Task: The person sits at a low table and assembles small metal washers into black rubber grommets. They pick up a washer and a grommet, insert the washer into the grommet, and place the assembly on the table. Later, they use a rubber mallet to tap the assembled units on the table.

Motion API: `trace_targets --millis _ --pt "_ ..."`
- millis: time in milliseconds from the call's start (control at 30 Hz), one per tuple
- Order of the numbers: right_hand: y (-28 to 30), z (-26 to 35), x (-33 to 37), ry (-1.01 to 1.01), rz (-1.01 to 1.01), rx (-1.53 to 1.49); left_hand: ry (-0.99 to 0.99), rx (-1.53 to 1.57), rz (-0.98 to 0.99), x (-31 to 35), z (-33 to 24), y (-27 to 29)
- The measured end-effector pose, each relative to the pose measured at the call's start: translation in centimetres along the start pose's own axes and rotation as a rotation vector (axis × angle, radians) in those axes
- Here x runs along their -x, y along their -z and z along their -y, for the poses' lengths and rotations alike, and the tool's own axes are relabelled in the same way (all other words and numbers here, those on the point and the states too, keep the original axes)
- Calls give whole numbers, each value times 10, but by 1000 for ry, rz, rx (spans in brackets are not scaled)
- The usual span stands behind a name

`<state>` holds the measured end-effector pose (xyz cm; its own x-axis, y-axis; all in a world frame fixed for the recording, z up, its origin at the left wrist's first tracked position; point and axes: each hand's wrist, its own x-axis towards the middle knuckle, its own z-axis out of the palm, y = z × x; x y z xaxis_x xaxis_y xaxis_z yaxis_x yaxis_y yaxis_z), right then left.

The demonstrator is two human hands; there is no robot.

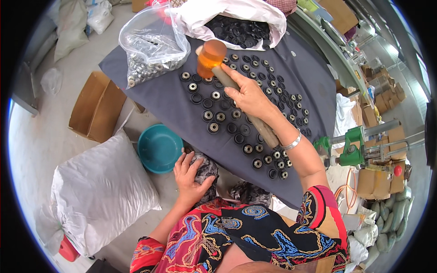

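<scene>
My right hand is closed around the wooden handle of a mallet with a translucent orange head. The mallet is over the far left part of several black round caps spread on a dark grey cloth-covered table. Silver bearing-like metal pieces sit in many of the caps; other caps have no metal piece. Whether the mallet head touches a cap cannot be made out. Below the table edge, my left hand lies open, fingers spread, on my knee in dark patterned cloth, holding nothing.
A clear bag of metal pieces and a white sack of black caps stand at the table's far side. A teal basin, a stuffed white sack and a cardboard box are at left. Green machinery is at right.
</scene>
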<state>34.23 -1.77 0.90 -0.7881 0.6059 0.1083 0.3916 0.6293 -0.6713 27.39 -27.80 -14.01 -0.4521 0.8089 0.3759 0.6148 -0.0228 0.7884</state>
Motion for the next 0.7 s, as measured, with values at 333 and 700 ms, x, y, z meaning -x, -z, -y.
trace_targets --millis 333,700 --pt "-27 -2 -19 54 44 14 -9 -20 1 0 -1 0" --pt "-24 5 9 47 125 88 -17 -12 6 -3 0 -2"
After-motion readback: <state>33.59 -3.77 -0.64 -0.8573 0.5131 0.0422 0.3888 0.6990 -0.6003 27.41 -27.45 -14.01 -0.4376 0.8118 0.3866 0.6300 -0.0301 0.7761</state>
